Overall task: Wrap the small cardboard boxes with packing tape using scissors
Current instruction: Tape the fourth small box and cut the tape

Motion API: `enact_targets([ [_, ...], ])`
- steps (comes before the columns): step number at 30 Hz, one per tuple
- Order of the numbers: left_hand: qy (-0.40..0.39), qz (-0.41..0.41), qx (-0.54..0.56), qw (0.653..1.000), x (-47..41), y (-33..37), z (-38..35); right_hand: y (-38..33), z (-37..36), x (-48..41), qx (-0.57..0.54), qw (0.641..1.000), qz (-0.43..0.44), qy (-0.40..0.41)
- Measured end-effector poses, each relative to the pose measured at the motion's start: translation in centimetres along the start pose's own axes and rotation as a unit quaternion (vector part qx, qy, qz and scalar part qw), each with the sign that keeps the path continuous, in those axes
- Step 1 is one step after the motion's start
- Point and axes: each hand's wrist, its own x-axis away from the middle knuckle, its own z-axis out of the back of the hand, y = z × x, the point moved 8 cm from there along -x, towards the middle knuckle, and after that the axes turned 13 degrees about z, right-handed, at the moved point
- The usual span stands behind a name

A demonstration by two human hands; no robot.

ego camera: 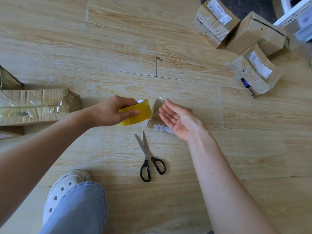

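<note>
Your left grip (111,112) is clenched round the yellow roll of translucent packing tape (140,114), thumb on the near face and fingers over the top. The roll sits just left of the small brown cardboard box with a white barcode label (155,114), touching it or nearly so. That box lies on the pale wood-plank floor (118,48).

Your right grip (179,120) is released: palm up, fingers straight, holding nothing. It hangs over the right side of the box, and you cannot tell whether it touches. Something shiny shows at the box's far corner, maybe the tape end, unclear.

The black-handled steel scissors (148,154) lie just nearer you than the box, blades slightly apart and untouched.

The box likely handles light and slides easily on the floor. Its walls are thin and will dent, so press flat on top or pinch the edges. The tape is sticky and floppy, so keep it taut.

Three more small cardboard boxes (255,70) sit well apart, beyond the box and to its right. A big crumpled cardboard carton (33,105) lies far to its left.
</note>
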Motion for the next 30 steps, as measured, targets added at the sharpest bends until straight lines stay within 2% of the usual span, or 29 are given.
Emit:
enact_targets([
  [5, 0.045, 0.015, -0.095, 0.994, -0.3, -0.1, 0.9, 0.2, 0.6, 0.5, 0.045, 0.996, -0.067, -0.031],
  [11, 0.08, -0.037, -0.145, 0.985, 0.4, 1.5, 0.5, 0.2, 1.0, 0.7, 0.053, 0.995, -0.09, 0.012],
  [15, 0.063, -0.034, -0.152, 0.986, 0.5, 1.8, 0.3, -1.2, 1.2, 0.7, 0.147, 0.989, -0.011, 0.015],
  [18, 0.046, -0.036, -0.165, 0.985, 0.3, 2.0, 0.4, -2.8, 1.3, 0.9, 0.227, 0.971, 0.065, 0.041],
  [23, 0.051, -0.027, -0.181, 0.982, -0.6, 2.5, 1.5, -4.8, 1.3, 1.2, 0.296, 0.934, 0.174, 0.098],
  [27, 0.03, 0.012, -0.142, 0.989, -1.5, 2.6, 2.6, -4.8, 1.7, 1.1, 0.29, 0.931, 0.196, 0.1],
  [30, 0.024, 0.053, -0.049, 0.997, -2.0, 2.0, 4.1, -4.7, 1.7, 1.1, 0.256, 0.94, 0.202, 0.102],
])
